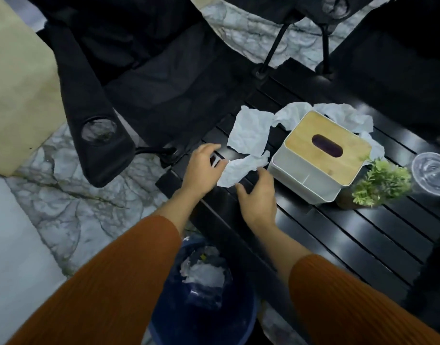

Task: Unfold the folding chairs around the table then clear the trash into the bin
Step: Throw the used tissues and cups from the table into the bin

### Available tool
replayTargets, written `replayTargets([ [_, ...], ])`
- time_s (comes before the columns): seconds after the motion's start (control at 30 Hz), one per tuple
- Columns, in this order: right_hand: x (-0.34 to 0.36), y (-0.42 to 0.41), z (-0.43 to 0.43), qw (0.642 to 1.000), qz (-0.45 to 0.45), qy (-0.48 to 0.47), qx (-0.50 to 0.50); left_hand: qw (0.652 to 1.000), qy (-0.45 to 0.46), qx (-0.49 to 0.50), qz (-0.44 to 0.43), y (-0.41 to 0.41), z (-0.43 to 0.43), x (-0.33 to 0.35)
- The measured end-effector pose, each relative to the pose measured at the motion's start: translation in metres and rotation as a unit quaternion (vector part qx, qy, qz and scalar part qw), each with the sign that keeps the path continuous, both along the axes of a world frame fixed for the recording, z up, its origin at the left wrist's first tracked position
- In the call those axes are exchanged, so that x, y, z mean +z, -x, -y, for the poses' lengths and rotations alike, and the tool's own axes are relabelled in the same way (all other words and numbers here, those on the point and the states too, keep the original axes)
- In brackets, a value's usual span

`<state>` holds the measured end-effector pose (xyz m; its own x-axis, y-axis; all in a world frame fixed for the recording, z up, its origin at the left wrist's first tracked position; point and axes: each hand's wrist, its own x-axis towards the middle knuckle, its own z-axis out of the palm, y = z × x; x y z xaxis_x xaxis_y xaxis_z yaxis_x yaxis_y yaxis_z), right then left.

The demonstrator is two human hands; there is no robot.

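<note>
Hands both open over my slatted black table (338, 235): left hand (204, 163) and right hand (257, 195) flank a crumpled tissue (241, 170), fingers at its edges, no grip. More tissues (249, 130) beside the tissue box (318, 155). Bin (204, 295) below, paper inside. Chair (129, 78) unfolded.

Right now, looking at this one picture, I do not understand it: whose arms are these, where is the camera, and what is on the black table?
No machine here: a person wears the camera on the head, looking down at their own arms in orange sleeves. The left hand and right hand reach, open, for a crumpled white tissue at the edge of the black slatted table; neither holds anything yet. More white tissues lie around a white tissue box with a wooden lid. Beside it stand a small green plant and a clear plastic cup. Below is a blue bin, already holding paper. Black folding chairs stand unfolded.
</note>
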<state>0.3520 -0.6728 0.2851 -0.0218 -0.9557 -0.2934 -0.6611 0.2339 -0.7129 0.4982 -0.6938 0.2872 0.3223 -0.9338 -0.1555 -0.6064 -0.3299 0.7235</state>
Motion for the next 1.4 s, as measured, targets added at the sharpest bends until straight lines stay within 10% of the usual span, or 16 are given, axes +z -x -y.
replayTargets([
  [0.27, -0.029, -0.013, 0.036, 0.998, -0.059, 0.019, -0.003, 0.99, -0.025, -0.114, 0.073, 0.003, 0.089, -0.042],
  [0.7, -0.03, -0.002, 0.026, 0.999, 0.003, 0.033, 0.028, 0.999, 0.03, 0.018, -0.034, 0.011, 0.08, -0.041],
  [1.4, 0.005, 0.014, -0.199, 0.99, -0.013, -0.017, 0.139, 0.984, -0.083, 0.146, -0.058, -0.025, -0.285, -0.028],
])
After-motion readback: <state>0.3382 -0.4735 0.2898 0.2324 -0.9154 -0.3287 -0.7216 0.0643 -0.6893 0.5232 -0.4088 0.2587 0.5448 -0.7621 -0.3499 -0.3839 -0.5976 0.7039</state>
